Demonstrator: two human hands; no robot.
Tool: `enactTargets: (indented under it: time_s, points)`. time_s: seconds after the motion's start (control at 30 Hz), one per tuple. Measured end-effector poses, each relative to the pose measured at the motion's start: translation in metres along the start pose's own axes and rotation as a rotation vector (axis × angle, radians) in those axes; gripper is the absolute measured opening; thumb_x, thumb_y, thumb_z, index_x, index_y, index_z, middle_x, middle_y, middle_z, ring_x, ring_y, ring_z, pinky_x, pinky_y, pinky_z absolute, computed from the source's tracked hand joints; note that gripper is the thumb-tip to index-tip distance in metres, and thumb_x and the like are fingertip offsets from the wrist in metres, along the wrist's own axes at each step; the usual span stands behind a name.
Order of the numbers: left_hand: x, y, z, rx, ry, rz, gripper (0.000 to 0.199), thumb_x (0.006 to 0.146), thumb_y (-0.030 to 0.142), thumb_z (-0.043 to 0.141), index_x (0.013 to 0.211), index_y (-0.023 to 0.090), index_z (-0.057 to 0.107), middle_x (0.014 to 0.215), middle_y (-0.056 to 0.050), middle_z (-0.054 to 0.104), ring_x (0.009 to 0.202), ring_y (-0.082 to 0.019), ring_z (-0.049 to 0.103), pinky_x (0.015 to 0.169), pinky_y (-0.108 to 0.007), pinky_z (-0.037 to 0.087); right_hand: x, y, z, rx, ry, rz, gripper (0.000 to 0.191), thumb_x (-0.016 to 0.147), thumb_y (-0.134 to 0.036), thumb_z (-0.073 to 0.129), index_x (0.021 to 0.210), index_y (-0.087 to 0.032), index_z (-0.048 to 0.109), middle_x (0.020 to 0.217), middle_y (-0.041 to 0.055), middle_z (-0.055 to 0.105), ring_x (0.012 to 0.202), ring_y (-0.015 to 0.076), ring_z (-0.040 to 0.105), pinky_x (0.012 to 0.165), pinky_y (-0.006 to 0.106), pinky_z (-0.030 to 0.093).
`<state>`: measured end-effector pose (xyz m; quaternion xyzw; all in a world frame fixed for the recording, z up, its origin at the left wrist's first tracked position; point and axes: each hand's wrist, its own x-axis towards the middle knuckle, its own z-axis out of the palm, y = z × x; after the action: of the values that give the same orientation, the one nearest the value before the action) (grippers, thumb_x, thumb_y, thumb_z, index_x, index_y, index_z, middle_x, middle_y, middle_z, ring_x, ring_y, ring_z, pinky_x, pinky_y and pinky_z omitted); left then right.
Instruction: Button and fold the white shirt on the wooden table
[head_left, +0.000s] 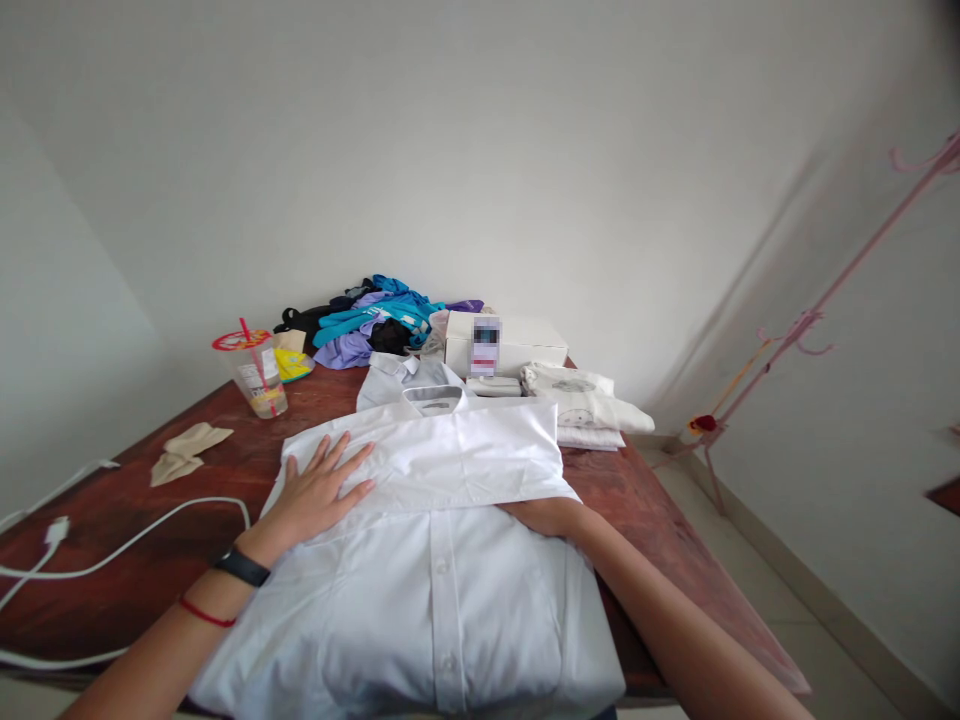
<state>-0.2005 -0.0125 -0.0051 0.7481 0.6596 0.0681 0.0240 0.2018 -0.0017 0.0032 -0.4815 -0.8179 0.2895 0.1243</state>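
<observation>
A white button-up shirt lies spread at the table's near side, its collar pointing away from me. Across its upper part runs a layer of white cloth with a straight lower edge; the button placket shows below that edge. My left hand rests flat on the left side of this upper layer, fingers spread. On the right, my right hand reaches in under the layer's edge, palm low against the shirt. Its fingers are covered by the cloth, so their grip is hidden.
Behind the shirt are a grey collared garment, a white box, folded white clothes and a heap of coloured clothes. A plastic cup, beige cloth and white cable lie left. A pink rack stands right.
</observation>
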Motion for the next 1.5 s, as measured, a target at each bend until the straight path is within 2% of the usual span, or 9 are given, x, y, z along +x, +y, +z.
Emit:
enactTargets:
  time_s: [0.2, 0.43, 0.57, 0.7, 0.8, 1.0, 1.1, 1.27, 1.5]
  points:
    - [-0.002, 0.001, -0.002, -0.010, -0.016, -0.005, 0.066, 0.098, 0.065, 0.041, 0.158, 0.040, 0.032, 0.171, -0.009, 0.014, 0.155, -0.044, 0.009, 0.109, -0.082, 0.011, -0.011, -0.020, -0.011, 0.002, -0.106, -0.154, 0.068, 0.096, -0.060, 0.055, 0.155, -0.028, 0.045, 0.162, 0.0056, 0.040, 0.152, 0.0319, 0.032, 0.127, 0.051, 0.023]
    - [-0.001, 0.004, -0.005, 0.020, -0.035, -0.020, 0.067, 0.098, 0.067, 0.040, 0.158, 0.042, 0.031, 0.171, -0.005, 0.014, 0.155, -0.047, 0.009, 0.111, -0.080, 0.011, -0.029, -0.032, -0.058, 0.379, -0.554, -0.389, 0.079, 0.084, -0.060, 0.073, 0.151, -0.024, 0.052, 0.158, 0.0101, 0.047, 0.147, 0.0317, 0.042, 0.122, 0.042, 0.032]
    - [-0.002, 0.008, -0.011, 0.057, -0.070, -0.051, 0.067, 0.098, 0.067, 0.040, 0.159, 0.041, 0.030, 0.172, -0.006, 0.012, 0.155, -0.046, 0.009, 0.112, -0.078, 0.015, -0.024, -0.014, -0.071, 0.579, -0.134, -0.243, 0.052, 0.098, -0.060, 0.052, 0.108, -0.015, 0.075, 0.111, 0.0136, 0.076, 0.105, 0.0261, 0.071, 0.094, 0.039, 0.053]
    - [-0.014, 0.023, -0.017, 0.140, -0.064, -0.135, 0.069, 0.096, 0.066, 0.045, 0.157, 0.036, 0.037, 0.170, -0.011, 0.018, 0.153, -0.051, 0.012, 0.114, -0.074, 0.015, -0.014, 0.019, -0.072, 0.028, 0.311, 0.147, 0.043, 0.097, -0.049, 0.053, 0.068, -0.018, 0.061, 0.067, 0.0043, 0.066, 0.067, 0.0187, 0.061, 0.063, 0.029, 0.043]
    - [-0.024, 0.048, -0.019, 0.127, -0.072, -0.016, 0.068, 0.098, 0.066, 0.043, 0.158, 0.034, 0.037, 0.168, -0.012, 0.024, 0.153, -0.048, 0.015, 0.117, -0.069, 0.017, -0.010, 0.040, -0.072, -0.177, 0.270, 0.296, 0.039, 0.092, -0.042, 0.060, 0.061, -0.020, 0.055, 0.059, 0.0022, 0.060, 0.060, 0.0173, 0.055, 0.056, 0.028, 0.035]
    - [-0.008, 0.108, -0.015, 0.010, -0.029, 0.210, 0.069, 0.098, 0.070, 0.035, 0.158, 0.035, 0.036, 0.168, -0.010, 0.026, 0.153, -0.045, 0.021, 0.117, -0.065, 0.025, -0.003, 0.054, -0.067, 0.245, 0.232, 0.410, 0.032, 0.086, -0.046, 0.071, 0.098, -0.017, 0.065, 0.091, 0.0090, 0.076, 0.067, 0.0185, 0.068, 0.051, 0.023, 0.045]
    - [0.017, 0.126, -0.004, -0.043, 0.015, 0.290, 0.070, 0.098, 0.071, 0.037, 0.158, 0.035, 0.037, 0.167, -0.011, 0.028, 0.152, -0.046, 0.022, 0.117, -0.066, 0.025, 0.001, 0.062, -0.063, 0.295, 0.174, 0.404, 0.030, 0.086, -0.044, 0.072, 0.089, -0.016, 0.064, 0.078, 0.0070, 0.074, 0.060, 0.0167, 0.067, 0.047, 0.021, 0.044]
    - [0.046, 0.133, 0.023, -0.128, 0.090, 0.457, 0.069, 0.098, 0.069, 0.042, 0.158, 0.035, 0.037, 0.170, -0.010, 0.021, 0.155, -0.043, 0.010, 0.119, -0.066, 0.021, 0.008, 0.075, -0.057, 0.245, 0.150, 0.431, 0.039, 0.084, -0.046, 0.073, 0.064, -0.017, 0.058, 0.052, 0.0011, 0.061, 0.047, 0.0121, 0.054, 0.042, 0.021, 0.036]
    - [0.048, 0.127, 0.035, -0.194, 0.097, 0.487, 0.068, 0.099, 0.066, 0.044, 0.156, 0.031, 0.041, 0.170, -0.009, 0.020, 0.156, -0.042, 0.007, 0.122, -0.065, 0.017, 0.003, 0.053, -0.055, 0.618, 0.199, 0.336, 0.033, 0.081, -0.045, 0.074, 0.095, -0.015, 0.075, 0.091, 0.0081, 0.078, 0.082, 0.0243, 0.071, 0.068, 0.030, 0.055]
